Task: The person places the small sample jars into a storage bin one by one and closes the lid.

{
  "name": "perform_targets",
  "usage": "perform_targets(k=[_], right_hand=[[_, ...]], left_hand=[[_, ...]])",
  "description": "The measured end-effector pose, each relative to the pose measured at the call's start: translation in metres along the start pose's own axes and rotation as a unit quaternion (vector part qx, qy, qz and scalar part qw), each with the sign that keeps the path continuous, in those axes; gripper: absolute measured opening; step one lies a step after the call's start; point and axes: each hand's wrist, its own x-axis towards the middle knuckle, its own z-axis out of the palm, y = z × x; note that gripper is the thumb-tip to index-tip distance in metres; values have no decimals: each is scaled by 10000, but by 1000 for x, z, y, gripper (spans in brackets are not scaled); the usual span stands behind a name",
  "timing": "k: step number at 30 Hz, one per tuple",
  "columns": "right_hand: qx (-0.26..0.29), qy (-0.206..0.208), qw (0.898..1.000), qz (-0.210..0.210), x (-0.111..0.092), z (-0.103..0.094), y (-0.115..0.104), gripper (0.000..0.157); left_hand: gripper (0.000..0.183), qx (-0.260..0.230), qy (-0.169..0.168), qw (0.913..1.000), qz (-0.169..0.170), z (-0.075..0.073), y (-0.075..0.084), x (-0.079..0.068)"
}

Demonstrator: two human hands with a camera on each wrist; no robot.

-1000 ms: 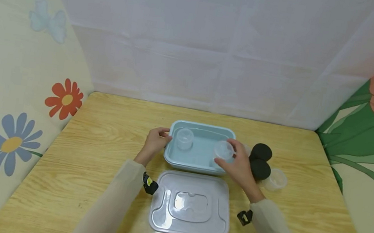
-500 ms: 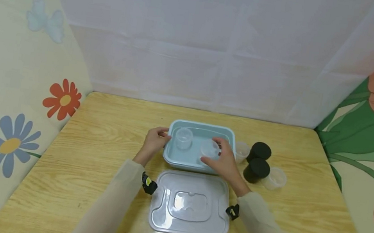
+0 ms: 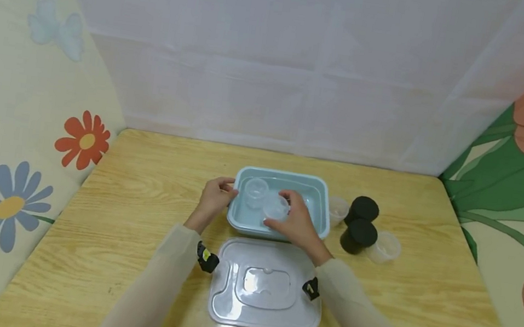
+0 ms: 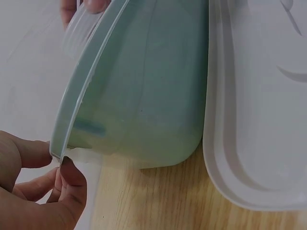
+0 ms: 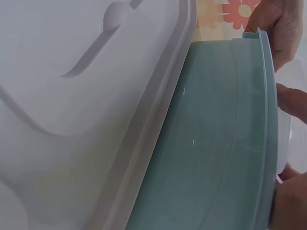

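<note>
clearly biggest, blue tub (image 3: 253, 232): mid-table, probably light, stiff plastic with slight flex; its lipped rim looks the best hold.
gray lid (image 3: 267, 288): flat at the tub's six o'clock; likely slick, best taken by its raised edge.
left hand (image 3: 213, 198): thumb and finger pinch the tub's rim at nine o'clock.
right hand (image 3: 302, 224): reaches in from five o'clock, thumb and fingers curved around a clear cup (image 3: 276, 208).
black pots (image 3: 359, 234): two, outside the tub towards three o'clock; lidded or upturned, hard to tell.
clear cup: near the tub's middle; seems feather-light, thin and easily dented, so a soft grip below its lip suits; base hidden behind the tub wall in both wrist views, so resting or raised cannot be told.
second cup (image 3: 256, 189): inside, at ten o'clock; touching the held one or apart, unclear.
</note>
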Motion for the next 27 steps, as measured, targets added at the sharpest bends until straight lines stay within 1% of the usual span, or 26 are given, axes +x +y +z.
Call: perform_targets(k=[3,6,13,17,23,27], right_hand=[[-67,-108,9999,12,4,4,-3,71],[-148,-188,9997,71,7,7,-6,72],[-400,-275,9988,-87,15,11,-6,69],[-517,-443,9976,-137,19,13,-5,67],[-580,-745,9955,-71,24,14,-2,64],[-600,-928,9937,-182,26,16,-2,63]], left_hand=[[37,-6,0,10000,50,-1,1,0],[38,-3,-15,10000,16,-1,1,1],[37,-36,64,10000,56,1,2,0],[38,-54,65,10000,38,1,3,-1],[37,-68,84,9999,78,0,3,-2],[37,-68,104,9999,88,1,2,-2]])
